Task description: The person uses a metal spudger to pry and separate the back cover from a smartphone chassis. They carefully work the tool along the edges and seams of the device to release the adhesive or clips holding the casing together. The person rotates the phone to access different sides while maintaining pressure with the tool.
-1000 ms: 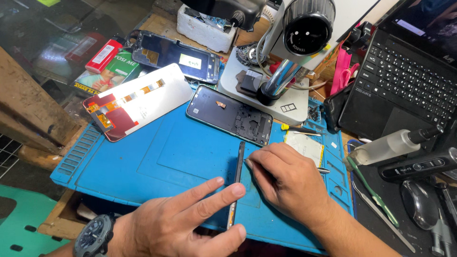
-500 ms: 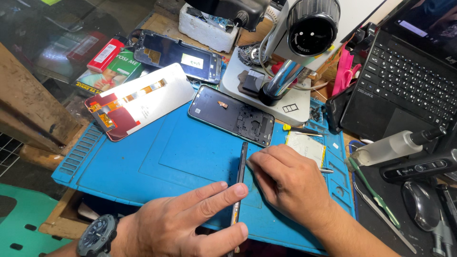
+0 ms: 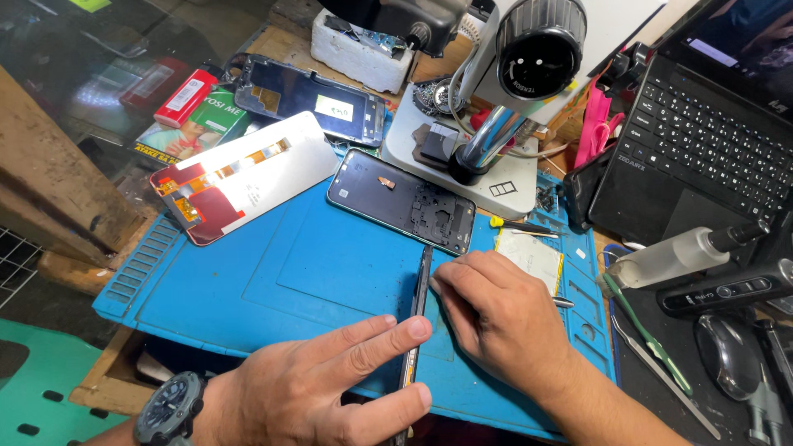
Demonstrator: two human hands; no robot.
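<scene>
Phone stands edgewise, steadied between both flattened hands.

Place: a phone repair workshop bench.
Work surface: a blue repair mat with moulded part trays along its edges.
Optics: a microscope standing at the mat's far edge.
Parts: an opened phone frame and a loose display panel near the far left corner.
Tools: tweezers, screwdriver, solvent bottle off the right edge.
</scene>
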